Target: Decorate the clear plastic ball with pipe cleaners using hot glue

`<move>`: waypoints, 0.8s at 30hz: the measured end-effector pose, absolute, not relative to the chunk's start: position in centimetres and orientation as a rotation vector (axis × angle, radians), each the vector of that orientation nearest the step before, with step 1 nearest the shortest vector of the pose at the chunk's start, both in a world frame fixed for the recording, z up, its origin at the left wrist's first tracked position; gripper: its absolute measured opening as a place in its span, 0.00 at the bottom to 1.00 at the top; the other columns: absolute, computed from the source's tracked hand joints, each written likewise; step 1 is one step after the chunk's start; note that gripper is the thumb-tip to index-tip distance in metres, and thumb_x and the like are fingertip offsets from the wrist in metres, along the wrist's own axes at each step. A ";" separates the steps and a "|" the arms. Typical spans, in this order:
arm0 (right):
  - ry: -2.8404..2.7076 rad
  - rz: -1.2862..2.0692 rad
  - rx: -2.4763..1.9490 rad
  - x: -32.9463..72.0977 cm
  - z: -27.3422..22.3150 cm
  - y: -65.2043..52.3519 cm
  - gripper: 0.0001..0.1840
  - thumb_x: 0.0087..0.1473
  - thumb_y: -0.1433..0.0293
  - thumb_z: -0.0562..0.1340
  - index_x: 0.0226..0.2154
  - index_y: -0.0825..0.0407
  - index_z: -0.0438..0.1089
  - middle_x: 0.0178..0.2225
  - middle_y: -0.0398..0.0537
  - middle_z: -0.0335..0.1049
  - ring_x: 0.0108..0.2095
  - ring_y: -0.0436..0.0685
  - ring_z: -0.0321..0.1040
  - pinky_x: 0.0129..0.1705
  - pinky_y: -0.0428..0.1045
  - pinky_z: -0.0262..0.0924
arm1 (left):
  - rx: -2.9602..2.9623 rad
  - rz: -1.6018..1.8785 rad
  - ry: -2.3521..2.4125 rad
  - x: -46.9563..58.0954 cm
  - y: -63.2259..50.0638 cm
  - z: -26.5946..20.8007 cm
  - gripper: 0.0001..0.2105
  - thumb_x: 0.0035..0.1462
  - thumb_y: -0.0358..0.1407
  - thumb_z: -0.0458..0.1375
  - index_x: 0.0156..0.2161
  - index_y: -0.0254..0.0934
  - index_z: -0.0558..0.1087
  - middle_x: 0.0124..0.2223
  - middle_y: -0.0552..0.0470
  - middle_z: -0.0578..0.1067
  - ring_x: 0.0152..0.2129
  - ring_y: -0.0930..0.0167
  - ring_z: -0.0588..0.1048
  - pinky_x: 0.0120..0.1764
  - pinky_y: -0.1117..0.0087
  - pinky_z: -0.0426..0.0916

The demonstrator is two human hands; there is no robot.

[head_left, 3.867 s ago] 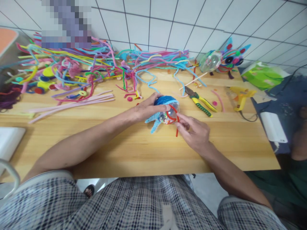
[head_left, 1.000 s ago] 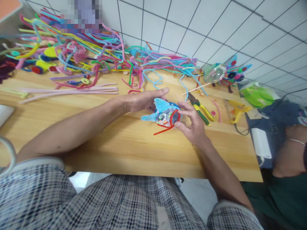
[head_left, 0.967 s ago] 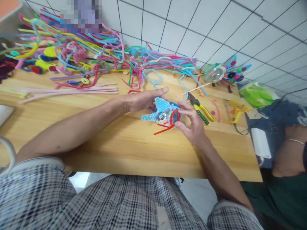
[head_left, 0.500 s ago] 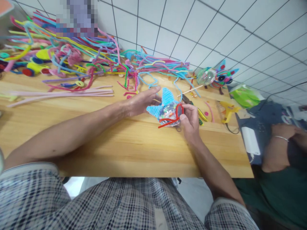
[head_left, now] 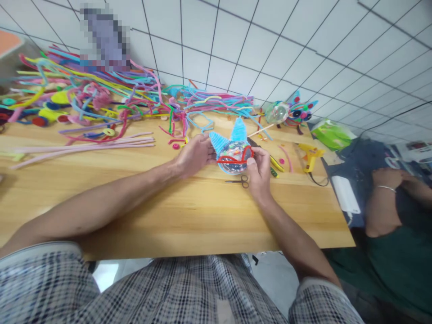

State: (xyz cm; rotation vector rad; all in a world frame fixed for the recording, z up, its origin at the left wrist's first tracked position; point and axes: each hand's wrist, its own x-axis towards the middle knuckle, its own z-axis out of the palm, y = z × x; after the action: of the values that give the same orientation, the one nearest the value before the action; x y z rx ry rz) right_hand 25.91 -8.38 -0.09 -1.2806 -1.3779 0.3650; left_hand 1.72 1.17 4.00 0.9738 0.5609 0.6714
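Observation:
A clear ball (head_left: 233,168) with two pointed ears wound from blue pipe cleaner (head_left: 239,130) is between my hands, ears upward, colourful bits showing through it. My left hand (head_left: 195,156) holds the ball's left side, its fingertips partly hidden behind the ball and the left ear. Between thumb and fingers, my right hand (head_left: 260,173) pinches a bent red pipe cleaner (head_left: 230,161), which lies across the front of the ball with a loop at its right. Small dark scissors (head_left: 243,181) rest on the table just below the ball.
Yellow-handled pliers (head_left: 277,164) and a yellow glue gun (head_left: 309,155) lie to the right. A decorated ball figure (head_left: 299,112) stands behind them. Heaped pipe cleaners (head_left: 111,90) line the back left. A co-worker's arm (head_left: 384,202) is beyond the table's right edge.
The ball has turned more upright, its ears now pointing up. The red pipe cleaner has shifted from hanging at an angle to lying level across the ball. The scissors are more visible.

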 end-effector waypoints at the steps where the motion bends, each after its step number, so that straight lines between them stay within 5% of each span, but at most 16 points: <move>1: -1.365 0.367 -1.282 25.8 -0.1 -8.3 0.28 0.74 0.40 0.64 0.60 0.43 0.71 0.56 0.54 0.82 0.55 0.65 0.83 0.59 0.61 0.79 | 0.990 0.662 0.541 1.7 1.0 4.1 0.37 0.55 0.74 0.64 0.46 0.39 0.83 0.56 0.36 0.89 0.63 0.41 0.83 0.66 0.42 0.77; 7: -1.286 0.406 -1.294 25.3 0.0 -8.1 0.29 0.74 0.39 0.65 0.60 0.43 0.70 0.57 0.54 0.82 0.54 0.64 0.83 0.57 0.60 0.79 | 1.127 0.857 0.461 2.9 0.1 3.0 0.46 0.49 0.82 0.69 0.55 0.44 0.83 0.65 0.37 0.86 0.73 0.43 0.76 0.72 0.46 0.74; 14: -1.272 0.418 -1.288 24.0 0.0 -8.1 0.29 0.73 0.39 0.65 0.60 0.42 0.68 0.57 0.55 0.81 0.55 0.65 0.82 0.51 0.59 0.81 | 1.196 0.946 0.547 3.8 -1.0 1.6 0.57 0.30 0.57 0.91 0.64 0.43 0.73 0.68 0.38 0.80 0.69 0.47 0.79 0.72 0.46 0.73; 24: -1.296 0.335 -1.301 22.9 0.2 -8.5 0.32 0.72 0.37 0.66 0.60 0.43 0.68 0.59 0.58 0.81 0.55 0.67 0.82 0.46 0.58 0.82 | 1.149 1.039 0.758 5.8 -3.6 4.2 0.51 0.35 0.55 0.89 0.60 0.43 0.69 0.58 0.43 0.83 0.55 0.56 0.83 0.63 0.53 0.77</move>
State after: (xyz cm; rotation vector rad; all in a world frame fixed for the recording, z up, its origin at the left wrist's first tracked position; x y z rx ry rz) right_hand 22.93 -8.48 0.18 -1.3011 -1.2956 0.3347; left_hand 5.78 -3.64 4.19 1.1495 0.7576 1.0393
